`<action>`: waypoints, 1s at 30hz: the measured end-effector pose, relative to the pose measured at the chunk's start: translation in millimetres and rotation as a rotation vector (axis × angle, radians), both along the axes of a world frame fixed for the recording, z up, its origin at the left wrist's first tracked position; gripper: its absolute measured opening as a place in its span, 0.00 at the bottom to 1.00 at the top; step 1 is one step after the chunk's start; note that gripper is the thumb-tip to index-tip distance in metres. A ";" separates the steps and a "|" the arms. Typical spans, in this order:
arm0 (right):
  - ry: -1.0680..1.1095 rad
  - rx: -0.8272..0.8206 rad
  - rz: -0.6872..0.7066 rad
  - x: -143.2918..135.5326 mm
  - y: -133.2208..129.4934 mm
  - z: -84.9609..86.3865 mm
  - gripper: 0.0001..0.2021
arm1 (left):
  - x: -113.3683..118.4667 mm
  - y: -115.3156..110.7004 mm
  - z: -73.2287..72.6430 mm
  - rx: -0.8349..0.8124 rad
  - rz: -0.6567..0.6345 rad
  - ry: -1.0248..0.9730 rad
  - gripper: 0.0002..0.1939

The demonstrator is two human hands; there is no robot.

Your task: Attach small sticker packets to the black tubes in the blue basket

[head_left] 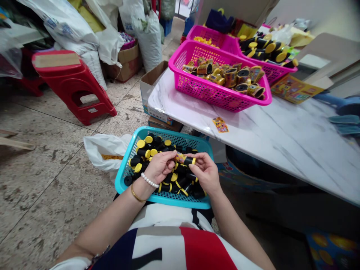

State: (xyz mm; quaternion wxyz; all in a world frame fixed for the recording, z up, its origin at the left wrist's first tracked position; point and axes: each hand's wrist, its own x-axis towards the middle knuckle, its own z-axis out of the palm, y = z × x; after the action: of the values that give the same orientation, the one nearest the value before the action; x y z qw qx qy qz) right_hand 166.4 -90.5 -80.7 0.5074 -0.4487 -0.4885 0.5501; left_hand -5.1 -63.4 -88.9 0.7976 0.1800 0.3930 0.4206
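Note:
Between my two hands is a small black tube with a yellow end and a printed wrapper (183, 159) around part of it. My left hand (161, 165), with a pearl bracelet and a gold bangle at the wrist, pinches the wrapped end. At the yellow end, my right hand (206, 170) grips with thumb and fingers. Just below both hands sits a blue basket (168, 203) on my lap, filled with black tubes with yellow caps (143, 152).
A marble-patterned table (253, 135) carries a pink basket (222, 102) of wrapped tubes and a loose printed wrapper (220, 125). Behind are more pink baskets, one with black and yellow tubes (264, 48). A red stool (70, 82) and a white bag (105, 146) are at left.

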 end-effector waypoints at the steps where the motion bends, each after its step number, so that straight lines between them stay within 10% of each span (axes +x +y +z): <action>1: -0.013 0.016 -0.034 1.2 0.5 0.2 0.11 | -0.1 0.1 0.5 0.009 0.015 0.007 0.14; 7: -0.075 0.081 -0.120 9.9 -2.3 1.3 0.12 | 0.5 -2.1 8.0 0.074 0.083 0.064 0.17; 11: -0.141 0.131 -0.043 8.5 -5.8 0.7 0.13 | 1.1 -6.1 10.7 0.148 -0.124 0.049 0.19; 21: -0.776 0.560 0.016 25.1 -17.1 24.9 0.22 | 5.5 -10.2 6.4 0.322 -0.230 0.124 0.20; 30: -0.615 0.413 -0.064 3.1 0.0 12.3 0.18 | -0.8 -1.8 10.1 0.381 -0.201 0.198 0.21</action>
State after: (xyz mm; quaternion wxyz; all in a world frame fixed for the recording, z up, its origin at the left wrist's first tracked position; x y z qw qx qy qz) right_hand 169.6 -90.4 -68.4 0.4335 -0.4963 -0.7046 0.2633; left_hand -5.9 -65.2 -78.8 0.7449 0.4059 0.3628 0.3858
